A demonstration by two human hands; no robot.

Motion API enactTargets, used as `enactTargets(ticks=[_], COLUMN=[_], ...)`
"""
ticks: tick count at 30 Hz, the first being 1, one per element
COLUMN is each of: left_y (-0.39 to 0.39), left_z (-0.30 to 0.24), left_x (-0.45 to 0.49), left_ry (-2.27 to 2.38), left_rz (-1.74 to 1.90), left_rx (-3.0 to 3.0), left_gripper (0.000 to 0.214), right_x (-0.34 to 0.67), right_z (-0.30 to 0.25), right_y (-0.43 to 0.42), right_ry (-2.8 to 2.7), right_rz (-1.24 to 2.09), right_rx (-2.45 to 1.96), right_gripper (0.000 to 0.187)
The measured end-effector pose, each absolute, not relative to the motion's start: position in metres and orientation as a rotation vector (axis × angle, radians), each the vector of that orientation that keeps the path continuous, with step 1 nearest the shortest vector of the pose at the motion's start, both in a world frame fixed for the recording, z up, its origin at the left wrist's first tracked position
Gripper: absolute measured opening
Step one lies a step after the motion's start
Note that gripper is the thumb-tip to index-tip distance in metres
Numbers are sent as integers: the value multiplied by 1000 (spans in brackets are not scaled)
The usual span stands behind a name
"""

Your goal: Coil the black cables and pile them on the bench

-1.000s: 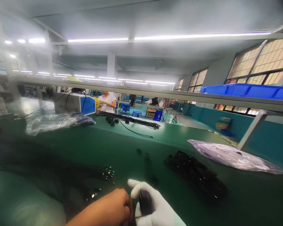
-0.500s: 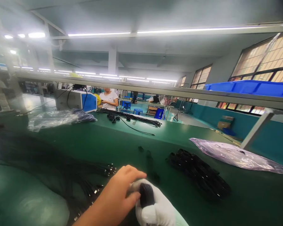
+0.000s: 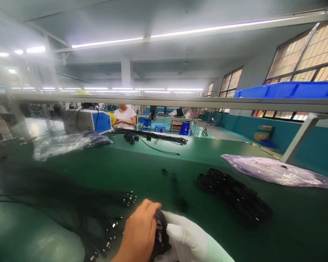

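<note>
A coiled black cable (image 3: 161,226) is held between my two hands at the bottom middle of the view. My left hand (image 3: 140,230), bare, has its fingers bent over the coil's near-left side and top. On the other side my right hand (image 3: 190,233), in a white glove, grips the coil with its thumb in front; some of its fingers are hidden. Left of my hands lies a spread of loose black cables (image 3: 82,207) with small shiny metal ends. A heap of black coiled cables (image 3: 235,196) rests on the green table (image 3: 120,171) to the right.
Clear plastic bags (image 3: 68,142) lie at the far left, and a filled plastic bag (image 3: 278,170) at the right. More black cables (image 3: 155,135) stretch across the back. A blue-and-grey machine (image 3: 102,122) stands near a seated person (image 3: 125,117). A shelf rail (image 3: 164,99) crosses overhead, bearing a blue tray (image 3: 289,90).
My left hand has closed in on the coil, its fingers now over its top. The coil has turned in my hands, and my right thumb has shifted up. The view has tilted slightly.
</note>
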State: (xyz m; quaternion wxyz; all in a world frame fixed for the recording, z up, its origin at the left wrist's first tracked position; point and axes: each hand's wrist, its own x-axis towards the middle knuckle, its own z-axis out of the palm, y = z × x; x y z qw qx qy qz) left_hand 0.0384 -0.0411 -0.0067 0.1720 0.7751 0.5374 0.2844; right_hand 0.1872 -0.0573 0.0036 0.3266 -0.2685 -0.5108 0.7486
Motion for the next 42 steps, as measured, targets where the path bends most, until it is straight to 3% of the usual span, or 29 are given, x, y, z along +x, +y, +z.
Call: enactTargets(ticks=[5,11,22,28,35,39,42], left_y=[-39,-38,-21,-10,-8,-7,-6], left_z=[-26,-37,-24,-7,2,-4,-5], left_x=[32,32,32,25,-13,-6,-1], left_ry=[1406,1275,1221,1351,706,867,1036], left_rz=[992,1279,1232,1021,719,764,824], left_rx=[2357,2274,1861,1853,1523,1601,1693], left_gripper=[56,35,28,20,45,37,35], right_x=[184,179,172,178,179,179,177], right_z=[-8,-16,-27,-35,-29,-22,-19], right_y=[-52,-51,-46,-47,-45,-48,-53], right_ry=[-1205,-1159,-1130,-932,-671,-1018,-1127], right_rz=[1955,1876,1818,1991,2305,2038,1838], right_rx=[-632,-734,-806,-550,-535,-811,-1018], right_gripper=[56,48,60,42,52,43,47])
